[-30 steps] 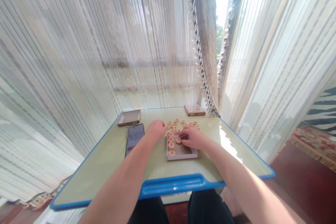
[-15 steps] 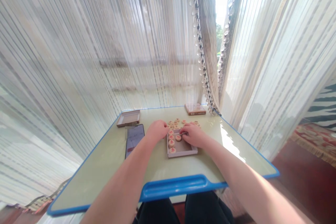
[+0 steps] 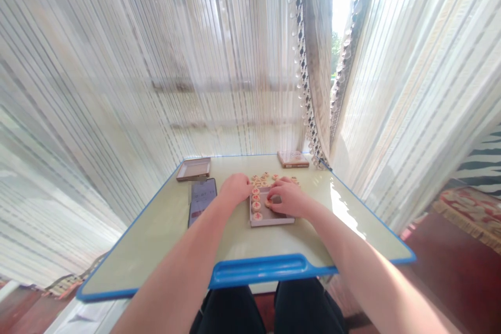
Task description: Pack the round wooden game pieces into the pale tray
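Note:
A shallow open box sits on the table in front of me. Down its left side runs a column of several round Chinese chess pieces with red characters. My right hand reaches into the box, its thumb and fingers closed round a single chess piece. At the box's upper left corner is my left hand, fingers curled together; whatever they pinch, if anything, is hidden. Behind the box lie more loose chess pieces, partly covered by my right hand.
A phone lies left of my left forearm. The box lid is at the far left corner, and a closed flat box at the back right. The table has a blue rim and front tray; striped curtains hang behind it.
My right hand has closed over the piece in the box. My left hand stays at the box's corner. The whole view has shifted slightly.

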`<action>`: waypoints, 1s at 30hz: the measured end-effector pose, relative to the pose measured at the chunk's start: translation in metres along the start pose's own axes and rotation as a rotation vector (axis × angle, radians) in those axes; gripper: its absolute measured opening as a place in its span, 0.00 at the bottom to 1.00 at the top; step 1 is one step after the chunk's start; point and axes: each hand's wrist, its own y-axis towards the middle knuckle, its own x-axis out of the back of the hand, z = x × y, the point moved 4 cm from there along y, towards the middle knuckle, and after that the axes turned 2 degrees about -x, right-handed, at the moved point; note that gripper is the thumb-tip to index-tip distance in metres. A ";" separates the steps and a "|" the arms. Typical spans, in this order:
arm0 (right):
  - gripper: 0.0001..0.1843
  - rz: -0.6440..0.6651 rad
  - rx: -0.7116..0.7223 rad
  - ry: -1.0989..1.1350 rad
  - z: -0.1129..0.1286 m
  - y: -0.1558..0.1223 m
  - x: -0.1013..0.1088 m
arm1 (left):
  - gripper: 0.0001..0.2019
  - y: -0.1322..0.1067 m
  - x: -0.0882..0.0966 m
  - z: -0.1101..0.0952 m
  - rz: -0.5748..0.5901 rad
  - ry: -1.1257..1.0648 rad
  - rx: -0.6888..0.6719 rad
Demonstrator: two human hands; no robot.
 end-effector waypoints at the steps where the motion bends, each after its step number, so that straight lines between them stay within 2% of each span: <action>1: 0.09 -0.007 -0.002 -0.002 0.001 -0.001 0.002 | 0.13 0.001 -0.001 0.000 -0.005 0.015 -0.003; 7: 0.06 -0.094 0.096 0.152 0.021 -0.011 0.011 | 0.14 0.005 -0.006 0.003 -0.035 0.082 -0.040; 11: 0.05 -0.081 0.193 0.233 0.037 -0.015 0.011 | 0.13 0.006 -0.008 0.003 -0.031 0.098 -0.034; 20: 0.06 -0.032 0.139 0.242 0.043 -0.016 0.004 | 0.13 0.004 -0.005 0.003 -0.021 0.038 -0.051; 30: 0.06 -0.040 0.160 0.227 0.045 -0.014 0.000 | 0.13 0.004 -0.007 0.005 -0.005 0.004 -0.036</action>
